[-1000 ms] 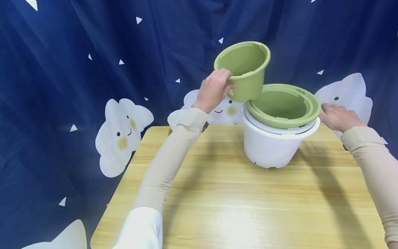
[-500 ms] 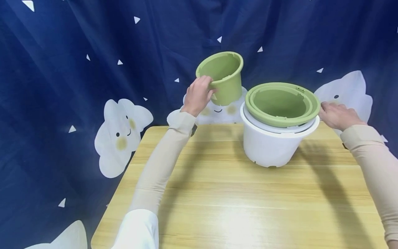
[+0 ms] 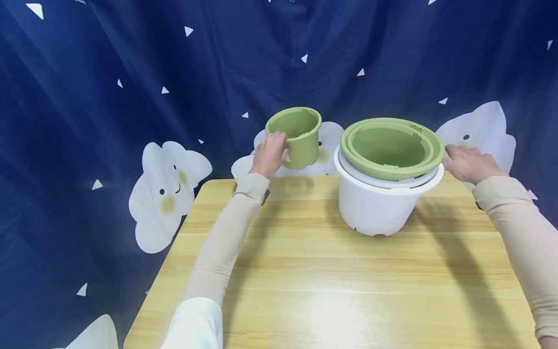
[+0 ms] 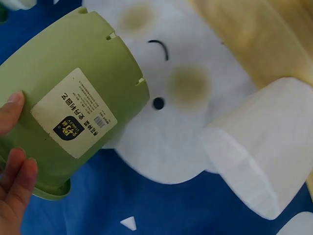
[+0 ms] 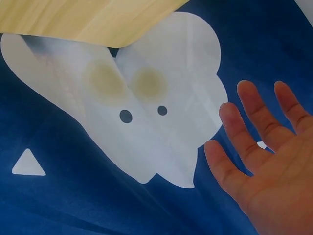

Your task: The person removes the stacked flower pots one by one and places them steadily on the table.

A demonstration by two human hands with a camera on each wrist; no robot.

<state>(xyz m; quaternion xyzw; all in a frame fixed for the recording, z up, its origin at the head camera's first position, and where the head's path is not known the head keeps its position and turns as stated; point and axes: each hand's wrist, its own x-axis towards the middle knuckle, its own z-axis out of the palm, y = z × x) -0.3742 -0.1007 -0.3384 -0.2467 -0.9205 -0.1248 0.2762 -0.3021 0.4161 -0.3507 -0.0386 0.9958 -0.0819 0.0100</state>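
The loose green pot (image 3: 305, 150) hangs in the air, mouth up, to the left of the white pot (image 3: 377, 211). Farther left of the white pot, past the held pot, a small white pot (image 4: 264, 147) sits partly behind the left hand (image 3: 269, 152). That hand reaches forward with the arm extended, fingers hooked over the near rim and thumb on the outside, pinching the wall. The step in hand looks like setting this pot apart from the nest; the next move would probably call for lowering it level onto the table (image 3: 283, 252) left of the white pot, then letting go. Nested green pots (image 3: 383, 172) sit in the white pot's mouth. Just right of the white pot, the right hand (image 3: 472, 162) has its fingers spread and holds nothing; whether it touches the nest I cannot tell.
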